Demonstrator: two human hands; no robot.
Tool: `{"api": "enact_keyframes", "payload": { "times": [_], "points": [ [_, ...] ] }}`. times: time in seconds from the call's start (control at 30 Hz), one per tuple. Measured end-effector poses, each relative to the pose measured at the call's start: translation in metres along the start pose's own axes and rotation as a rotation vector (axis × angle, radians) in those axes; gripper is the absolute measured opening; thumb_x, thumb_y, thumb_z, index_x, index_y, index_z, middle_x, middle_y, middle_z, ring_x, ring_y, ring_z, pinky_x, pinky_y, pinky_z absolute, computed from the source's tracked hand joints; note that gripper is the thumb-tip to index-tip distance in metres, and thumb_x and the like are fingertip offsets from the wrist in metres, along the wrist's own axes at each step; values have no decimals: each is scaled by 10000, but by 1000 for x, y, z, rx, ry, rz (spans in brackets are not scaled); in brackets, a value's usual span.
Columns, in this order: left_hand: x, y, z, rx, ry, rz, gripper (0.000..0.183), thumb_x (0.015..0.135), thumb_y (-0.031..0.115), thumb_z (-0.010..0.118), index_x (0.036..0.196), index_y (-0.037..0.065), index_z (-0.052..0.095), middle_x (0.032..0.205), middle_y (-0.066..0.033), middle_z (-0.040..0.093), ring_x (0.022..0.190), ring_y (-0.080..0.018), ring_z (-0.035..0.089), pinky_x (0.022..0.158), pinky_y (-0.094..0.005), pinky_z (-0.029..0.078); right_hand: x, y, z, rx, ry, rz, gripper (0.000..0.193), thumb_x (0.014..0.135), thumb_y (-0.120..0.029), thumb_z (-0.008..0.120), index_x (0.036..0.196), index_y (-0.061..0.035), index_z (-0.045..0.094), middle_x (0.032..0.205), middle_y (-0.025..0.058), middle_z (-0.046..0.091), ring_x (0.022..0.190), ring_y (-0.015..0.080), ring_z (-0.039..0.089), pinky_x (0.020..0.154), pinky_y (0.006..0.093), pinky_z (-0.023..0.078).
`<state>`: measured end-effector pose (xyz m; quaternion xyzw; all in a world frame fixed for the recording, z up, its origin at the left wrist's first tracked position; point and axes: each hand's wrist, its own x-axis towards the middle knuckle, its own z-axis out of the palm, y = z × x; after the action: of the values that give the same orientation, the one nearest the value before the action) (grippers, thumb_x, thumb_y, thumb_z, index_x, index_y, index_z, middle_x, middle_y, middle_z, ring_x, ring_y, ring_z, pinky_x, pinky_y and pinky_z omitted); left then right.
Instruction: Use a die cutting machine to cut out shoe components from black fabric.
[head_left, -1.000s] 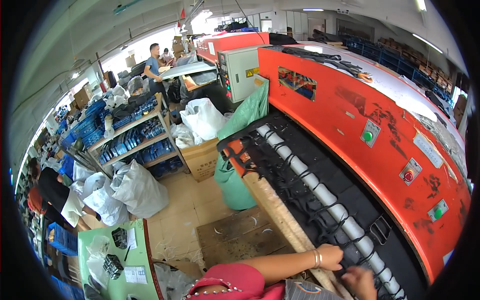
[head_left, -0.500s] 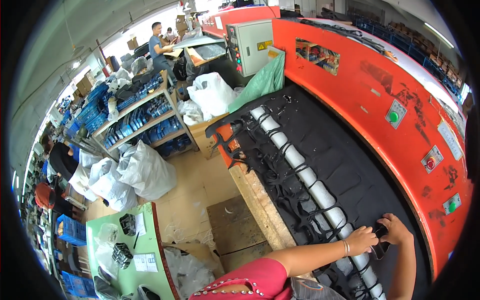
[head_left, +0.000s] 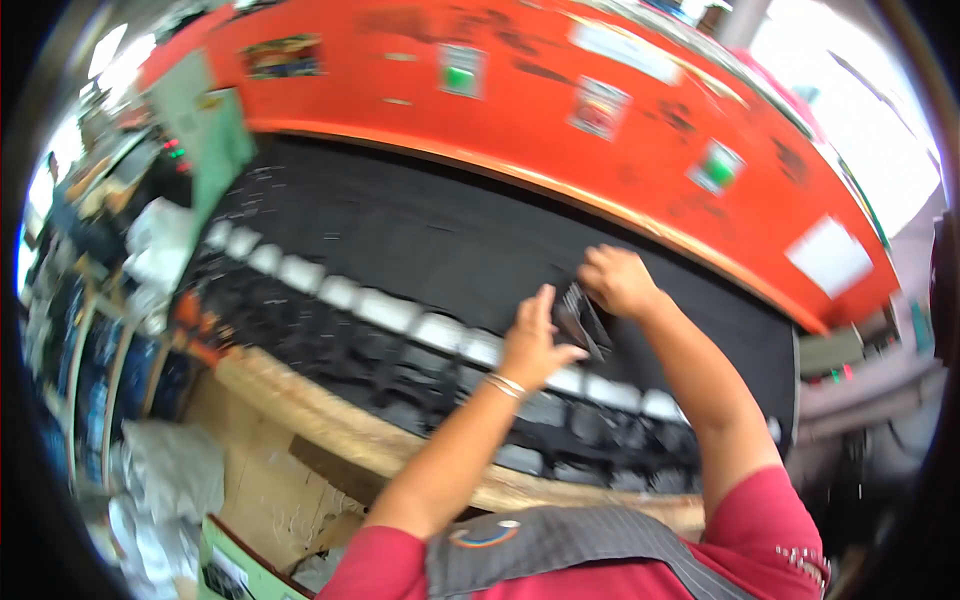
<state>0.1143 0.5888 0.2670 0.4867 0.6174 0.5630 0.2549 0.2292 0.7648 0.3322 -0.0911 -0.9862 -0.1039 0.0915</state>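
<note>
Nearest, past the wooden edge (head_left: 330, 410), dark straps (head_left: 375, 355) already lay along a white bar (head_left: 390, 310). Left hand (head_left: 530, 343): fingers spread beside the dark piece (head_left: 582, 322); contact too blurred to tell. Piece was between both hands, over the black bed (head_left: 430, 235), not yet released, so handling looked unfinished; pieces left, couldn't tell. Right hand (head_left: 614, 280) pinched its upper end. Red machine (head_left: 370, 75) stood farthest.

Wht bags (head_left: 172, 470), 2 grn btns (head_left: 460, 79)
</note>
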Motion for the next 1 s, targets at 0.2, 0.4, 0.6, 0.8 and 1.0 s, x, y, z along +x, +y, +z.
{"api": "enact_keyframes", "payload": {
  "times": [0.2,0.4,0.6,0.8,1.0],
  "points": [
    [10,15,13,730,-240,184,355,817,266,660,1108,63,648,989,-70,620,965,-272,561,828,-404,442,-88,22,-1,241,-182,921,616,836,-223,490,1391,-10,327,895,270,657,802,386,659,775,482,511],
    [-13,5,50,691,-148,389,278,800,166,648,1071,114,686,960,-34,574,927,-263,514,809,-388,440,-129,-27,9,547,-207,1283,693,854,-271,530,1428,19,273,1066,315,604,1036,375,607,880,462,462],
    [-9,9,38,677,-195,392,306,797,140,642,1099,142,694,969,-39,546,927,-250,492,813,-377,426,-164,-62,26,463,135,762,943,586,-546,809,1301,-36,465,1380,330,383,1373,428,275,1094,543,188],
    [-8,20,38,685,-236,305,339,800,130,627,1133,151,686,1021,-60,534,970,-261,473,841,-382,402,-154,-64,14,414,140,733,877,503,-543,841,1154,-22,569,1294,325,488,1337,411,364,1095,523,212],
    [-4,23,35,662,-251,278,349,801,137,623,1146,140,678,1035,-63,538,1001,-269,464,853,-381,394,-151,-64,13,301,166,687,872,513,-569,831,1153,-36,571,1267,303,527,1317,395,405,1091,546,236]
  ]
}}
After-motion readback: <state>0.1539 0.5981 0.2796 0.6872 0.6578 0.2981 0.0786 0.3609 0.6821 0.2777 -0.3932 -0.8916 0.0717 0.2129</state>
